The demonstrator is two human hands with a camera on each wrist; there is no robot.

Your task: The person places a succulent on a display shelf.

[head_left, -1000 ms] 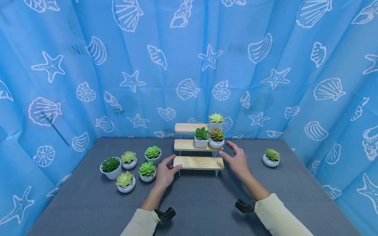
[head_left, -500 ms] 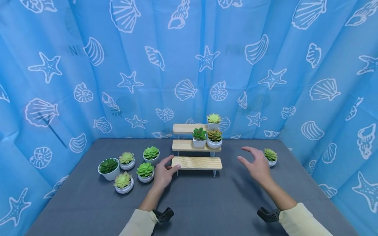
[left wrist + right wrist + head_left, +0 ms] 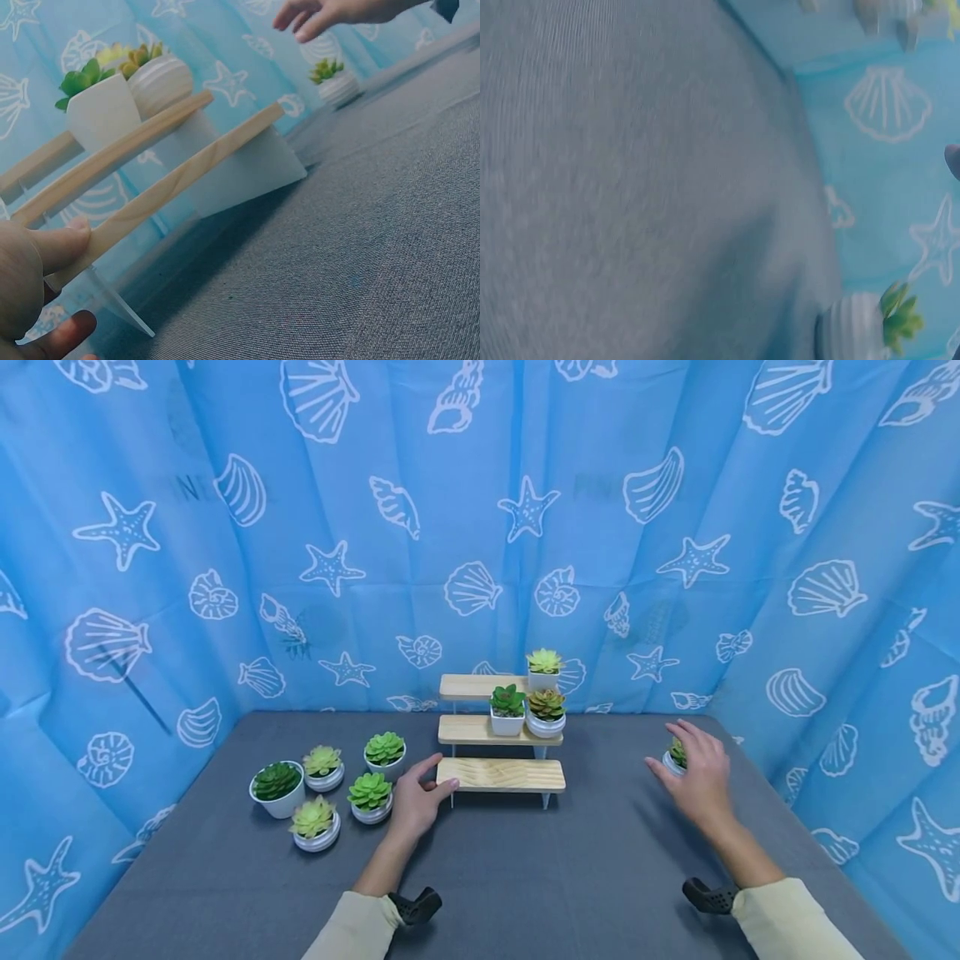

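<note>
My left hand (image 3: 416, 798) holds the left end of the lowest board of a three-tier wooden display stand (image 3: 504, 775); in the left wrist view its thumb (image 3: 66, 246) lies against the board's edge. At the right of the table, my right hand (image 3: 699, 777) hovers with fingers spread over a small potted succulent (image 3: 673, 763), partly hiding it. The left wrist view shows a gap between that hand and the ribbed white pot (image 3: 339, 90). On the stand's middle board are a green succulent (image 3: 507, 710) in a square pot and a brownish one (image 3: 546, 713) in a round pot.
A pale succulent (image 3: 543, 670) stands on the top board's right end. Left of the stand, several potted succulents are grouped, among them a dark green one (image 3: 277, 789) and a bright green one (image 3: 370, 797). A blue shell-print curtain (image 3: 420, 593) rises behind the grey tabletop (image 3: 525, 877).
My right hand has moved right, from beside the stand to over the lone potted succulent. My left hand has kept its place on the lowest board.
</note>
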